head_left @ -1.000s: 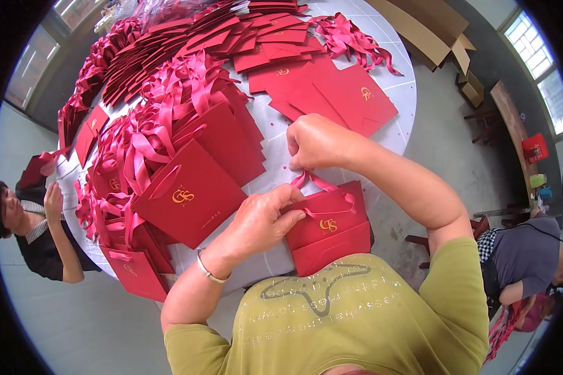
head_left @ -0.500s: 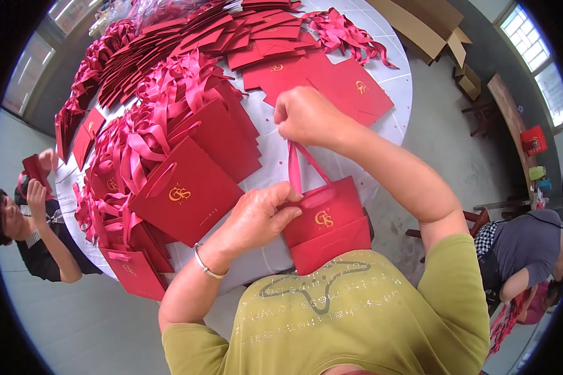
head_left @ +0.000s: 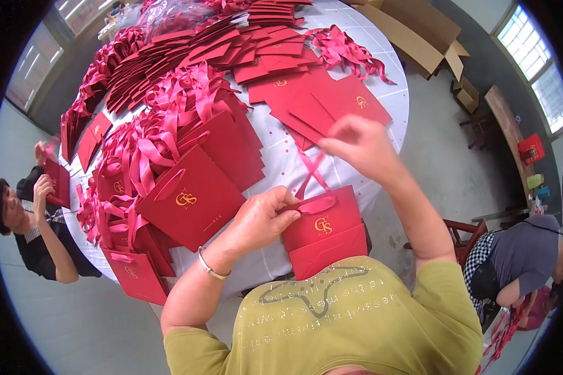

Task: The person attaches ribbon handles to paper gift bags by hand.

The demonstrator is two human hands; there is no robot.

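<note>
A small red paper gift bag (head_left: 328, 256) with a gold emblem lies flat before my chest. My left hand (head_left: 266, 215) pinches its upper left edge between thumb and fingers. Pink ribbon (head_left: 324, 205) runs across the bag's top, and two ribbon ends (head_left: 311, 165) rise beyond it, crossing each other on the tablecloth. Above them hovers my right hand (head_left: 363, 147), slightly blurred, its thumb apart from the curled fingers. One ribbon end comes near that thumb, but no grip on it shows. Flat red bags (head_left: 300, 106) lie just past this hand.
Ribboned red bags (head_left: 194, 194) crowd the round table's (head_left: 269, 250) left half. Folded bags (head_left: 169, 59) and loose pink ribbons (head_left: 344, 53) lie toward the back. One person (head_left: 44, 231) handles a red bag at left; another (head_left: 519, 262) bends at right. Cardboard boxes (head_left: 413, 37) stand behind.
My right hand has moved right and toward me, off the ribbon it was pulling up. The ribbon ends now lie slack and crossed. My left hand still pinches the bag.
</note>
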